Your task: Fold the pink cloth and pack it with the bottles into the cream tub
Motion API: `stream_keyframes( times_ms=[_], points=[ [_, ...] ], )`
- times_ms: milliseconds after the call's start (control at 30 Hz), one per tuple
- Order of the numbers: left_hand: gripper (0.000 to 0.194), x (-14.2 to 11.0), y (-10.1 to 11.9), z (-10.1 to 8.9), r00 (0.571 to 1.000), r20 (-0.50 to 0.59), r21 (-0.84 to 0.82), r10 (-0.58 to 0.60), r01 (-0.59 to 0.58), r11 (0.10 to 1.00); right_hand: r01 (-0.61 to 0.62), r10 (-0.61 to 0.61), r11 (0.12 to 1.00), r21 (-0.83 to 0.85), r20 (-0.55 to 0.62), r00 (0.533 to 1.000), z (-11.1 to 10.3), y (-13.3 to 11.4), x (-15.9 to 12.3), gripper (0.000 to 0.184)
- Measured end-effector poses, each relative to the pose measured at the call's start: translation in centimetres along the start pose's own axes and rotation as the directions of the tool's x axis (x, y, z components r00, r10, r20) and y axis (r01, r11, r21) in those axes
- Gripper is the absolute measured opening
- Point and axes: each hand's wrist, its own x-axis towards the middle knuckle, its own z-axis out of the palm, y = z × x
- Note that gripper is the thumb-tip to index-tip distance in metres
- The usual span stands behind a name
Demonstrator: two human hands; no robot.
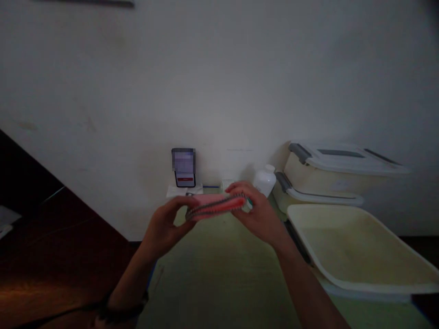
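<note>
A small pink zippered pouch [216, 208] is held level above the table, its dark zipper edges facing me. The edges stand a little apart toward the right, where a brighter red inside shows. My left hand [164, 225] pinches the pouch's left end between thumb and fingers. Around the right end my right hand [255, 214] is closed, with the fingers over the top and the thumb below. A bit of green shows beside the right palm; what it is I cannot make out. Just behind my right hand stands a white bottle [265, 179].
A phone [185, 168] leans upright against the wall at the table's back edge. To the right, an open white tub [360, 249] stands in front of stacked lidded storage boxes [343, 157]. The greenish tabletop [219, 278] lies below my hands. Dark floor shows at left.
</note>
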Motion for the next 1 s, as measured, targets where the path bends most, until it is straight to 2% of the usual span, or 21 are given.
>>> stream_keyframes(
  times_ms=[67,133,200,233,267,367,500,600,633,733,800,833,867,900,967,1000],
  points=[
    [0.016,-2.5,-0.2,0.4,0.961,0.267,0.055,0.07,-0.088,0.995,-0.004,0.012,0.999,-0.051,0.147,0.989,0.2,0.0,-3.1,0.015],
    [0.024,-5.5,-0.9,1.2,0.902,0.43,0.158,-0.024,-0.049,0.986,-0.041,0.073,0.994,-0.105,0.32,0.945,1.0,0.8,-6.8,0.021],
    [0.032,-8.2,-1.6,2.2,0.845,0.517,0.252,-0.137,0.003,0.968,-0.092,0.151,0.984,-0.152,0.438,0.886,2.0,2.0,-10.2,0.025],
    [0.035,-9.3,-1.8,2.6,0.806,0.565,0.284,-0.175,0.009,0.959,-0.111,0.178,0.98,-0.164,0.479,0.86,2.4,2.5,-11.6,0.026],
    [0.036,-10.2,-2.0,2.9,0.785,0.588,0.312,-0.193,0.0,0.95,-0.127,0.2,0.976,-0.176,0.5,0.843,2.7,2.9,-12.7,0.027],
    [0.036,-11.6,-2.5,3.1,0.769,0.599,0.353,-0.223,-0.003,0.936,-0.126,0.208,0.974,-0.191,0.512,0.833,2.9,3.4,-14.0,0.031],
    [0.034,-11.5,-3.7,3.0,0.791,0.566,0.406,-0.233,-0.021,0.914,-0.039,0.129,0.983,-0.181,0.52,0.844,2.8,3.6,-13.0,0.034],
    [0.046,-10.8,-4.7,3.3,0.829,0.512,0.512,-0.226,-0.083,0.855,0.018,0.088,0.983,-0.185,0.549,0.831,2.9,4.0,-12.5,0.032],
    [0.05,-10.4,-4.8,3.4,0.828,0.515,0.535,-0.223,-0.107,0.838,0.025,0.092,0.98,-0.2,0.554,0.827,2.9,4.1,-12.5,0.031],
    [0.055,-8.6,-4.8,3.4,0.76,0.61,0.512,-0.224,-0.161,0.844,0.011,0.143,0.964,-0.267,0.55,0.823,2.5,4.1,-12.9,0.028],
    [0.049,-7.1,-4.9,3.2,0.707,0.678,0.439,-0.2,-0.171,0.882,-0.022,0.188,0.955,-0.295,0.549,0.814,1.8,3.6,-13.1,0.024],
    [0.045,-6.4,-5.1,3.2,0.699,0.693,0.402,-0.176,-0.172,0.899,-0.039,0.203,0.955,-0.293,0.553,0.808,1.5,3.2,-13.0,0.023],
    [0.041,-5.7,-5.5,3.3,0.714,0.683,0.384,-0.155,-0.17,0.908,-0.057,0.212,0.957,-0.283,0.555,0.804,1.2,2.9,-12.8,0.024],
    [0.038,-5.0,-6.0,3.6,0.748,0.648,0.398,-0.146,-0.169,0.902,-0.075,0.216,0.96,-0.269,0.547,0.809,1.0,2.7,-12.4,0.026],
    [0.036,-3.8,-7.2,4.7,0.86,0.483,0.53,-0.164,-0.138,0.837,-0.11,0.226,0.959,-0.26,0.475,0.851,1.4,2.9,-11.4,0.028],
    [0.036,-3.3,-7.9,5.4,0.906,0.378,0.642,-0.19,-0.109,0.759,-0.13,0.241,0.951,-0.28,0.409,0.88,1.9,3.4,-10.7,0.028]
  ],
)
